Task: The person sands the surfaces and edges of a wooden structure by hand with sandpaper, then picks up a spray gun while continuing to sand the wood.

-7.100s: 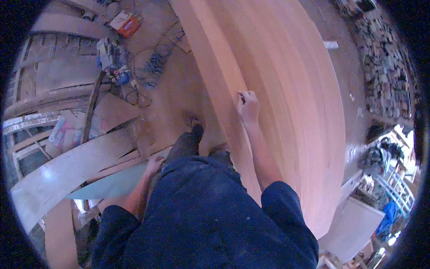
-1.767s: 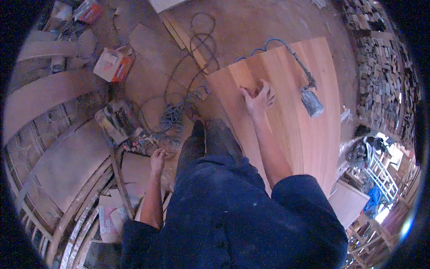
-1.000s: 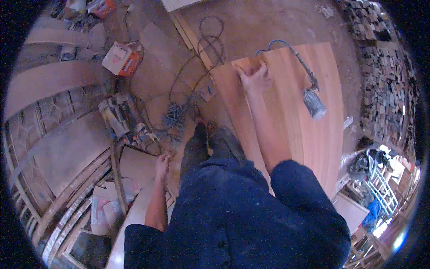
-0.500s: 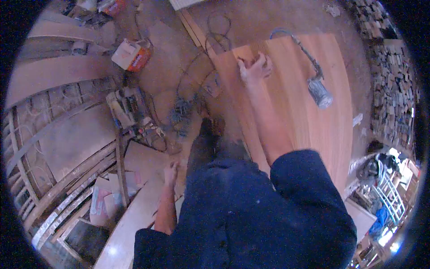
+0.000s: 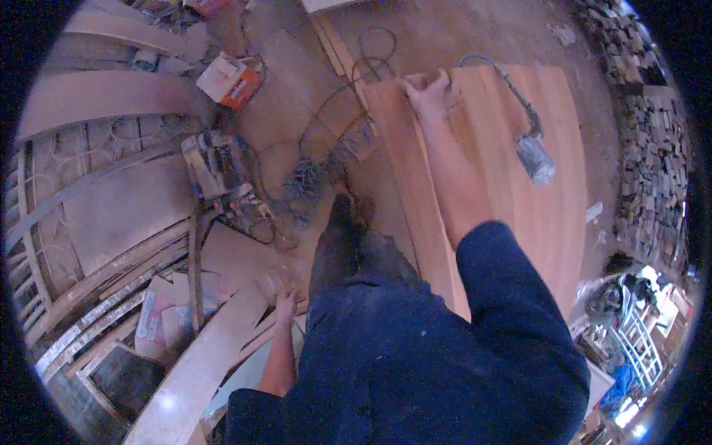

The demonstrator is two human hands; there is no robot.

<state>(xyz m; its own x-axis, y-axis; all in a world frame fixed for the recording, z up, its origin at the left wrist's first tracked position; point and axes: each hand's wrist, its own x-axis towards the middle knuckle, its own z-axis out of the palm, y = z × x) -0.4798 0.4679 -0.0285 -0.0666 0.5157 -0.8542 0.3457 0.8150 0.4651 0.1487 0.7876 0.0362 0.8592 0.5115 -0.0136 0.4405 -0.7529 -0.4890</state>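
My right hand is at the far end of a broad wooden panel, with thumb and fingers spread and fingertips at the panel's edge. Whether they press on the wood is not clear. To the right of that hand, a corded power tool with a grey cylindrical body lies on the panel. My left hand hangs low at my left side, above pale boards. Its fingers are small and blurred, so I cannot see whether they hold anything.
An orange and white box and tangled cables lie on the dusty floor. Another machine stands left of the cables. Wooden frames and planks lean at the left. Stacked wood pieces line the right side.
My right hand has moved forward to the panel's far edge. My left hand has dropped slightly lower in view. The power tool stays in place on the panel.
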